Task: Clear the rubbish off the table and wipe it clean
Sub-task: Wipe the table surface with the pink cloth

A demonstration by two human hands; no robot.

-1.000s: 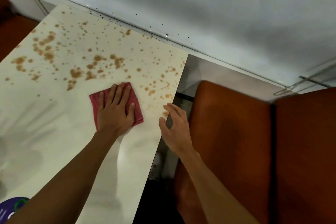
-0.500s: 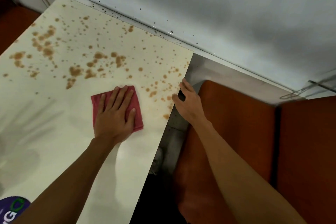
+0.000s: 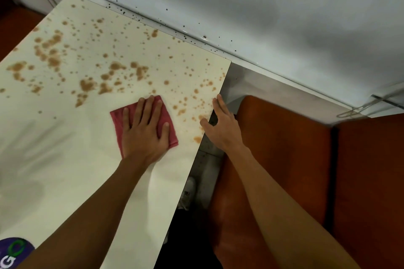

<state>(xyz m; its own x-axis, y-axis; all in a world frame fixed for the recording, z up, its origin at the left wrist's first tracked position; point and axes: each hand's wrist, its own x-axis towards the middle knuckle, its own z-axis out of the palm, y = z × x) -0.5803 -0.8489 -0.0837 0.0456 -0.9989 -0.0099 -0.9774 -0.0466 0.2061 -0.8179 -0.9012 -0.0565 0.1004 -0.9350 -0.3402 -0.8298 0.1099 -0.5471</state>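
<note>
Cloth [image 3: 118, 123] half hidden under left hand [image 3: 142, 135]

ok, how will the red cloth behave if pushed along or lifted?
Probably floppy: the cloth lies thin and flat under the left hand, so it would likely droop when lifted. Pressed by a flat palm it should slide on the smooth table, though free edges may bunch. Likely light.

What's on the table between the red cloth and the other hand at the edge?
Head view: a few brown spots on otherwise bare table, between the cloth and the right hand.
</note>
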